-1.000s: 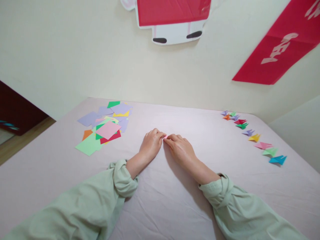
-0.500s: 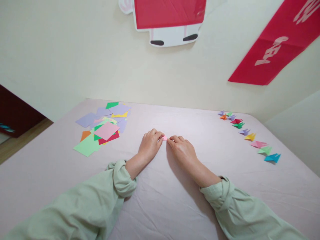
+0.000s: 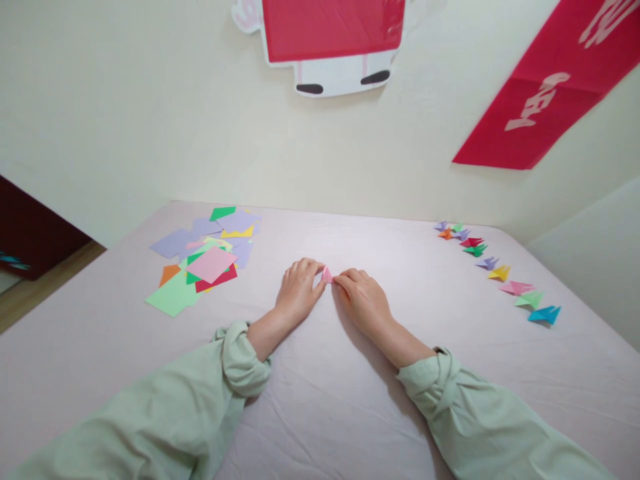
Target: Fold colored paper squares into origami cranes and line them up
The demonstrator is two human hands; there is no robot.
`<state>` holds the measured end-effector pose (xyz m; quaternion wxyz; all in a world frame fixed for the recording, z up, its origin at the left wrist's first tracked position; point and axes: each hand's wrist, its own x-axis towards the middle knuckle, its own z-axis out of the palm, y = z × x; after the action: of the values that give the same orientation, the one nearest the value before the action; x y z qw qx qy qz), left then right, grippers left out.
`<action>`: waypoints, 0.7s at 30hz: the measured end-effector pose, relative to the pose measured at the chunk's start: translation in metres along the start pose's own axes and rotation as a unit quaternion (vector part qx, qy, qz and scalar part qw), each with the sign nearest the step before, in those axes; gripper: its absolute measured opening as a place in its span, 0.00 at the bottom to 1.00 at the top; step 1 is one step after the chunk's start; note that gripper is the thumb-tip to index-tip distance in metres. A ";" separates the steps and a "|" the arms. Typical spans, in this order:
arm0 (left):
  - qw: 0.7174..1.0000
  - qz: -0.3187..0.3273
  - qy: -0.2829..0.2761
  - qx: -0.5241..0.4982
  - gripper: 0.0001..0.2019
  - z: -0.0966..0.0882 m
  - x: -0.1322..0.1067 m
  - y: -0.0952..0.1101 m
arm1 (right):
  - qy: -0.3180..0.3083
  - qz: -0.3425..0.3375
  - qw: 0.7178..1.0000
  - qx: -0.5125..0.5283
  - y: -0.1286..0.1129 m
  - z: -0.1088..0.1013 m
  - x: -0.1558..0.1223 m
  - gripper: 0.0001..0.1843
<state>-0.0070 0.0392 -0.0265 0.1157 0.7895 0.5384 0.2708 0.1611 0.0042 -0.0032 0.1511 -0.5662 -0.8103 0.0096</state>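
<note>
A small folded piece of pink paper (image 3: 327, 275) is between my two hands, just above the cloth-covered table. My left hand (image 3: 299, 287) pinches its left side between thumb and forefinger. From the other side, the fingertips of my right hand (image 3: 364, 297) close on its lower right corner. Fingers cover part of the paper, so the exact fold is hard to see.
To the left lies a loose pile of coloured paper pieces, a pink sheet (image 3: 212, 265) on top. Several small folded paper figures run in a row along the right, the blue one (image 3: 545, 315) nearest. A wall with red decorations (image 3: 333, 30) rises behind the table (image 3: 320, 400).
The pink paper now stands up more and shows a taller peak between my fingers. Both hands stay almost in place; the view has shifted slightly.
</note>
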 end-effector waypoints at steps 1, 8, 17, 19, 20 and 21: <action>1.000 0.001 0.003 -0.011 0.11 0.000 0.000 0.000 | 0.001 0.001 1.000 0.005 0.000 0.000 0.000 0.13; 0.988 0.029 0.006 -0.149 0.10 -0.001 0.002 0.003 | 0.008 0.010 1.000 0.028 -0.001 -0.003 0.002 0.08; 0.966 0.025 -0.009 -0.256 0.06 0.001 -0.001 0.010 | 0.043 0.013 0.996 0.075 0.002 0.004 0.002 0.04; 0.970 0.035 -0.009 -0.242 0.06 -0.001 -0.001 0.011 | 0.046 0.011 0.995 0.090 0.003 0.004 0.002 0.04; 0.972 0.041 -0.005 -0.230 0.07 -0.002 -0.001 0.012 | 0.048 0.009 0.994 0.096 0.003 0.003 0.002 0.05; 0.975 0.045 0.004 -0.218 0.08 -0.002 -0.001 0.012 | 0.049 0.008 0.994 0.102 0.003 0.002 0.002 0.05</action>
<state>0.0010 0.0330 -0.0191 0.2703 0.7674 0.4311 0.3901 0.1622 0.0077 -0.0055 0.2476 -0.5542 -0.7920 0.0659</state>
